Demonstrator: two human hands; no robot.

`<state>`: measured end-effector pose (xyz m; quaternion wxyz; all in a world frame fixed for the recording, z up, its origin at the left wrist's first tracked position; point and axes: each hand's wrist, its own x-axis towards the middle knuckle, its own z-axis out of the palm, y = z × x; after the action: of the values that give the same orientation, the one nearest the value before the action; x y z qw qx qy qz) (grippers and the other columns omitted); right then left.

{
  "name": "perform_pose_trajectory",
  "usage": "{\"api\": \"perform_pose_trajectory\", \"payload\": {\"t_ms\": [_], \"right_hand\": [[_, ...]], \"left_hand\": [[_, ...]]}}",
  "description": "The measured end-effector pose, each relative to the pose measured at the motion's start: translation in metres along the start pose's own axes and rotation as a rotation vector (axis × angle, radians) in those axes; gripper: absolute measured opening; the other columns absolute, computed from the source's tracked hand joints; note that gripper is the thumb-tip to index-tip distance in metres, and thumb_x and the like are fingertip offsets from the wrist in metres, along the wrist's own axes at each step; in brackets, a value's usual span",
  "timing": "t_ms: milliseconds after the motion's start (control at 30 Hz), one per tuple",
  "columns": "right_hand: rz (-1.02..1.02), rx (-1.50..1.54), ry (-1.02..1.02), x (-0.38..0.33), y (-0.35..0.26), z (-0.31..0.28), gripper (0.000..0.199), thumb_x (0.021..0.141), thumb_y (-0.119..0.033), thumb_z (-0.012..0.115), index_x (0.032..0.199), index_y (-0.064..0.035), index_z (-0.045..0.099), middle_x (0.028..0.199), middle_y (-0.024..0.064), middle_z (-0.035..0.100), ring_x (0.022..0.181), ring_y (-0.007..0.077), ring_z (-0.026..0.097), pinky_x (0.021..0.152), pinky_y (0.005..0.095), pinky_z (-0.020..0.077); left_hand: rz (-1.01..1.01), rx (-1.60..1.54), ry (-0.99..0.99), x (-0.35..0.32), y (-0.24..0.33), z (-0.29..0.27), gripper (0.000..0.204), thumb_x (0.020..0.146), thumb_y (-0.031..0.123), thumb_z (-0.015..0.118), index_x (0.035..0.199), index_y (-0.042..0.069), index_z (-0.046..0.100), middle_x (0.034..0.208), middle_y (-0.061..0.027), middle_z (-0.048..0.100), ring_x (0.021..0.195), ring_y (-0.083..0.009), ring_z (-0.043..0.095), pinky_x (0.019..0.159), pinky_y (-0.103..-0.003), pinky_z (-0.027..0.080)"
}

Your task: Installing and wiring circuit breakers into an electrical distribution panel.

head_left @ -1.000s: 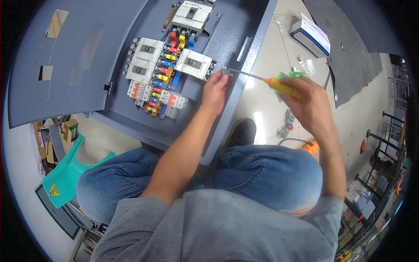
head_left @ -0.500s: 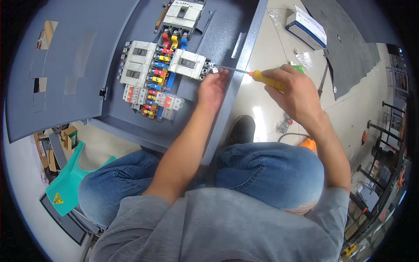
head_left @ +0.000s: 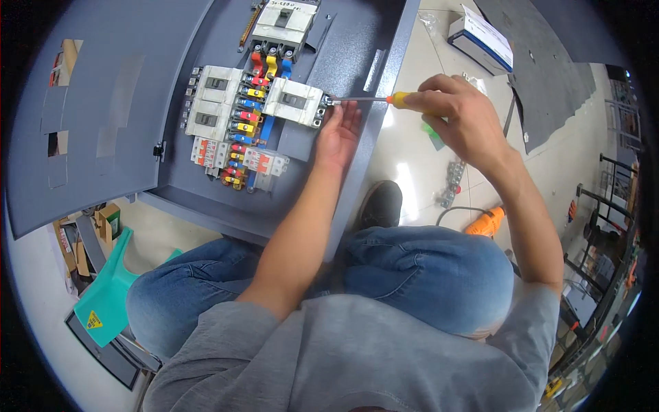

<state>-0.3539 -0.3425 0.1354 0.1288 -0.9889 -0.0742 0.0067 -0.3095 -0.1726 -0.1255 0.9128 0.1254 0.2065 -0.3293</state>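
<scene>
My right hand (head_left: pixel 470 120) grips the yellow handle of a screwdriver (head_left: pixel 410 101). Its shaft runs level to the left, and the tip meets the terminals at the right end of a white circuit breaker (head_left: pixel 293 101). Just below that tip, my left hand (head_left: pixel 338 141) is palm up with its fingers stretched out, close to the terminal end; no held thing shows in it. Red, yellow and blue busbars (head_left: pixel 247 117) run beside the breaker inside a grey metal cabinet (head_left: pixel 343 55).
More breakers (head_left: pixel 211 103) sit left of the busbars, and another (head_left: pixel 285 20) above. The cabinet door (head_left: pixel 96 137) hangs open at left. On the floor lie a white-blue box (head_left: pixel 480 41), an orange power tool (head_left: pixel 486 221) and loose hardware (head_left: pixel 451 184). A green stool (head_left: pixel 103 295) stands lower left.
The screwdriver has swung to a more level line, with its tip now at the breaker's terminal. My right hand rose slightly. My left fingers have uncurled, and the small metal piece by them now sits at the terminal.
</scene>
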Motion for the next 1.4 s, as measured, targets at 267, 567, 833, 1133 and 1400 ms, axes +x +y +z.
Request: {"api": "perform_pose_trajectory", "payload": {"t_ms": [267, 567, 833, 1133, 1400], "right_hand": [[0.117, -0.148, -0.055, 0.055, -0.056, -0.014, 0.024, 0.079, -0.010, 0.071, 0.102, -0.0035, 0.068, 0.096, 0.0160, 0.064, 0.082, 0.0321, 0.066, 0.076, 0.0382, 0.0543], [-0.188, -0.127, -0.109, 0.125, -0.083, -0.021, 0.012, 0.080, -0.010, 0.064, 0.084, -0.0030, 0.073, 0.079, 0.0162, 0.071, 0.080, 0.0303, 0.072, 0.067, 0.0398, 0.0588], [-0.239, -0.282, -0.058, 0.124, -0.081, -0.022, 0.012, 0.080, -0.012, 0.065, 0.082, -0.0036, 0.072, 0.079, 0.0135, 0.072, 0.075, 0.0282, 0.072, 0.064, 0.0376, 0.0589], [-0.136, -0.523, -0.034, 0.120, -0.097, -0.024, 0.014, 0.080, -0.015, 0.064, 0.079, -0.0041, 0.074, 0.078, 0.0131, 0.072, 0.076, 0.0276, 0.072, 0.062, 0.0380, 0.0579], [-0.032, -0.408, -0.185, 0.124, -0.092, -0.045, 0.022, 0.085, -0.017, 0.059, 0.083, -0.0025, 0.075, 0.083, 0.0177, 0.072, 0.080, 0.0290, 0.072, 0.065, 0.0367, 0.0570]], "left_hand": [[-0.008, -0.051, 0.079, 0.001, 0.002, -0.002, 0.017, 0.098, 0.012, 0.056, 0.113, 0.006, 0.061, 0.115, -0.0069, 0.067, 0.112, -0.0210, 0.063, 0.098, -0.038, 0.051], [0.030, 0.000, 0.008, 0.011, 0.003, -0.008, 0.026, 0.100, 0.014, 0.053, 0.123, 0.003, 0.055, 0.124, -0.0084, 0.063, 0.116, -0.0202, 0.060, 0.102, -0.035, 0.049], [0.025, 0.022, 0.072, 0.008, 0.001, 0.003, 0.028, 0.101, 0.013, 0.051, 0.125, 0.001, 0.054, 0.125, -0.0097, 0.062, 0.116, -0.0211, 0.059, 0.102, -0.036, 0.048], [0.051, 0.040, 0.052, 0.016, 0.007, -0.011, 0.027, 0.101, 0.015, 0.050, 0.123, 0.001, 0.056, 0.124, -0.0103, 0.063, 0.116, -0.0216, 0.060, 0.103, -0.037, 0.047], [0.065, 0.045, 0.080, 0.011, 0.009, -0.001, 0.024, 0.100, 0.012, 0.052, 0.121, 0.001, 0.056, 0.119, -0.0099, 0.064, 0.113, -0.0222, 0.061, 0.103, -0.038, 0.048]]}}
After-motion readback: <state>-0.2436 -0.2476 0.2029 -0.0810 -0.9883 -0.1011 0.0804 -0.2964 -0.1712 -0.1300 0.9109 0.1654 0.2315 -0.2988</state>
